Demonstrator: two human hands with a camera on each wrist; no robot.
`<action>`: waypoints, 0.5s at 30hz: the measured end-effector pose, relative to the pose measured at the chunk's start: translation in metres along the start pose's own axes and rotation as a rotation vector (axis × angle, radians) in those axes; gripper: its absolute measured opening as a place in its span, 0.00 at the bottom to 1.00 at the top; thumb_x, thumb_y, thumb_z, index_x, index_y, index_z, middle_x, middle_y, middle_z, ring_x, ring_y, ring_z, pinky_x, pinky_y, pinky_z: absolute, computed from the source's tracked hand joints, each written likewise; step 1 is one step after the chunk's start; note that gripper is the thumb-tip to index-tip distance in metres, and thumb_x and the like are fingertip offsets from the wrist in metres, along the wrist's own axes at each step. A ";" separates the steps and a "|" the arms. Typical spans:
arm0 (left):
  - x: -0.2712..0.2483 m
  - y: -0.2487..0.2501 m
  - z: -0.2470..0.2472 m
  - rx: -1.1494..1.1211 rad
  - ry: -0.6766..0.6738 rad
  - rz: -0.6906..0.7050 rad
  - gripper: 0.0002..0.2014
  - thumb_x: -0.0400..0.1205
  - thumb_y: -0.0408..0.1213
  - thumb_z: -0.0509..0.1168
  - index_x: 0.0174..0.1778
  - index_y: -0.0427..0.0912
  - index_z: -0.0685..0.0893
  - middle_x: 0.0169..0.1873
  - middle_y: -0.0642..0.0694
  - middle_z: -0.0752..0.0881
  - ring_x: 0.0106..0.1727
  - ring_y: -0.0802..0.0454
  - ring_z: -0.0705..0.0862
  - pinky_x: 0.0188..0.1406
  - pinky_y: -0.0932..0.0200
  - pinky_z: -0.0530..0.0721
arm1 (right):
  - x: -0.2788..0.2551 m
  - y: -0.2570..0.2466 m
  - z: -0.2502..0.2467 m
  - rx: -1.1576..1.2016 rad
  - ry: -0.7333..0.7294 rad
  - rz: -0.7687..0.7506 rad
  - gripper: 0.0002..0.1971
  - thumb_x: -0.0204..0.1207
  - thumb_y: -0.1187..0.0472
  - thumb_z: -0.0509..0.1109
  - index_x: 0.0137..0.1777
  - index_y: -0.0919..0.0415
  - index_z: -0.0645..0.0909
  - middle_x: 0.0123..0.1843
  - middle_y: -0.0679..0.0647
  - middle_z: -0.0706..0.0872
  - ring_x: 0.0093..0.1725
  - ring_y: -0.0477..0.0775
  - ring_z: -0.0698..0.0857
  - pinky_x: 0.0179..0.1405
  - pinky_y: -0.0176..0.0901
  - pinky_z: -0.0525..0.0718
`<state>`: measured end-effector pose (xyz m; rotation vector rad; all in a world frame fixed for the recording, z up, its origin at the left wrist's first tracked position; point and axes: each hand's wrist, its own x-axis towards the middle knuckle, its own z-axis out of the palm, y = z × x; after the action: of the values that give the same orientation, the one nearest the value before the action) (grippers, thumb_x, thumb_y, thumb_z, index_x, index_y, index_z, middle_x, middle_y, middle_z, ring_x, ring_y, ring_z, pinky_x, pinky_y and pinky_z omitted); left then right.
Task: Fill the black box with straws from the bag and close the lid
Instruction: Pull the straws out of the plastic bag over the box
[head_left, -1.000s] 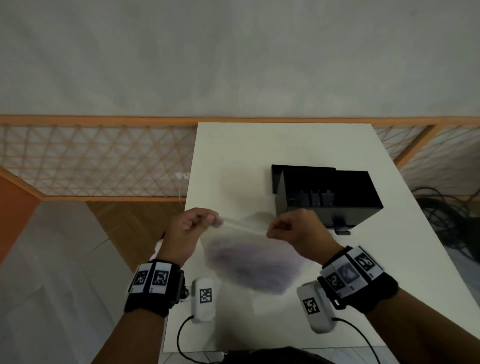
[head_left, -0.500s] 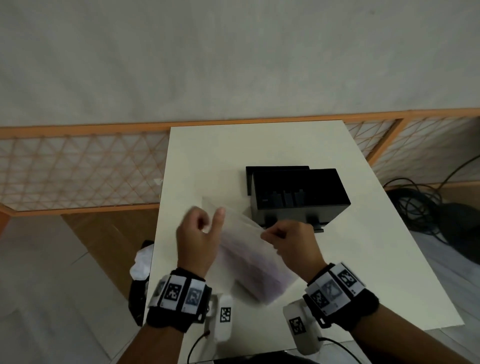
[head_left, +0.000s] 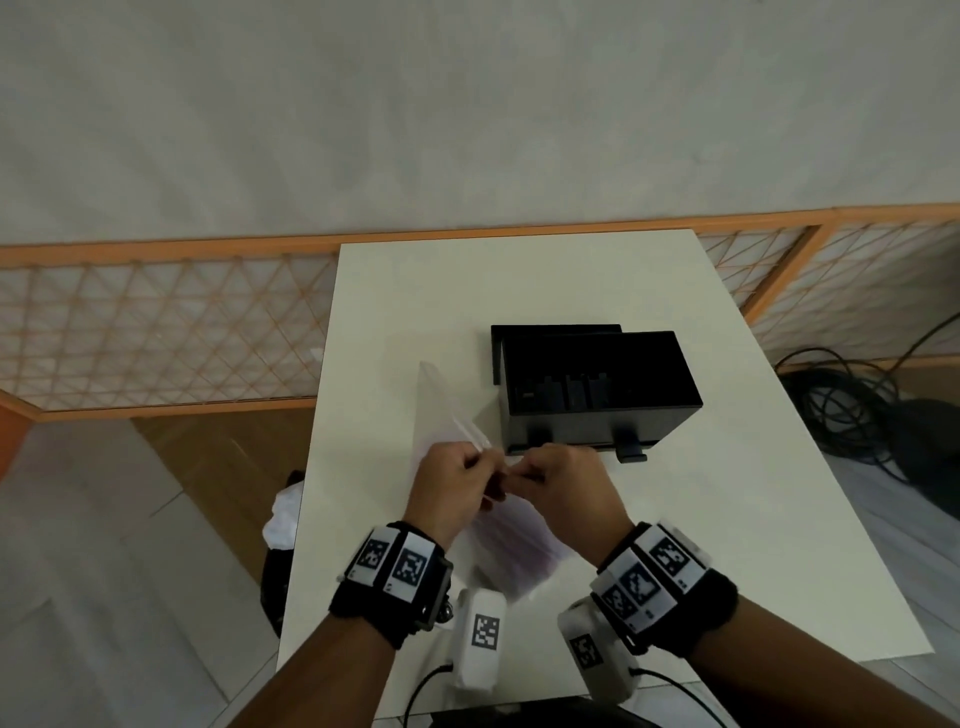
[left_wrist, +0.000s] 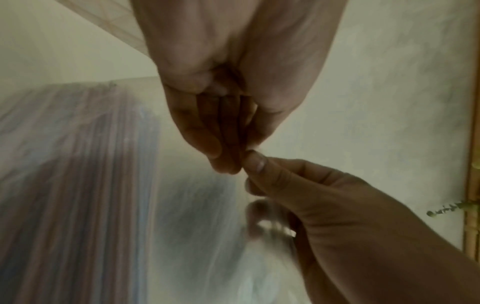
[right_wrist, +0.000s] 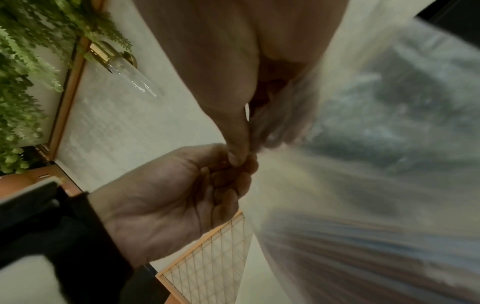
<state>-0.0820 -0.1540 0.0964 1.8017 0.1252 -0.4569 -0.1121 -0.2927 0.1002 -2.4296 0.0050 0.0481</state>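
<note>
Both my hands have drawn together since a second ago, when they held the bag stretched wide between them; now my left hand (head_left: 451, 491) and right hand (head_left: 561, 486) meet fingertip to fingertip above the white table (head_left: 727, 499). Each pinches the top edge of the clear plastic bag (head_left: 511, 551) between thumb and curled fingers, as both wrist views confirm. One corner of the bag sticks up toward the far left, and its body hangs below my hands, with the straws (left_wrist: 78, 185) showing through it as blurred pinkish and blue streaks. Just beyond my right hand stands the black box (head_left: 597, 395), with its lid (head_left: 556, 330) open behind it.
</note>
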 end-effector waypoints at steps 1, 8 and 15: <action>0.001 -0.001 0.000 -0.017 0.020 0.000 0.13 0.81 0.37 0.66 0.31 0.37 0.87 0.26 0.43 0.89 0.29 0.48 0.88 0.28 0.60 0.85 | 0.000 0.000 -0.002 -0.030 -0.010 0.006 0.10 0.73 0.53 0.73 0.38 0.59 0.88 0.30 0.47 0.82 0.28 0.45 0.78 0.33 0.38 0.78; 0.009 -0.001 -0.005 -0.141 0.097 -0.013 0.14 0.81 0.35 0.65 0.29 0.37 0.84 0.28 0.39 0.90 0.29 0.44 0.88 0.30 0.56 0.85 | -0.016 0.016 -0.016 -0.061 0.116 -0.036 0.06 0.69 0.61 0.77 0.34 0.62 0.88 0.33 0.54 0.89 0.32 0.51 0.85 0.36 0.40 0.83; 0.008 -0.006 -0.007 -0.132 0.041 0.015 0.15 0.80 0.37 0.66 0.29 0.35 0.86 0.27 0.41 0.90 0.30 0.46 0.88 0.34 0.55 0.88 | -0.044 0.028 -0.043 -0.044 0.004 0.151 0.06 0.66 0.53 0.79 0.38 0.54 0.90 0.36 0.43 0.85 0.34 0.38 0.79 0.37 0.32 0.74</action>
<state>-0.0749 -0.1467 0.0892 1.6819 0.1664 -0.3925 -0.1546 -0.3425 0.1166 -2.4693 0.1909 0.1121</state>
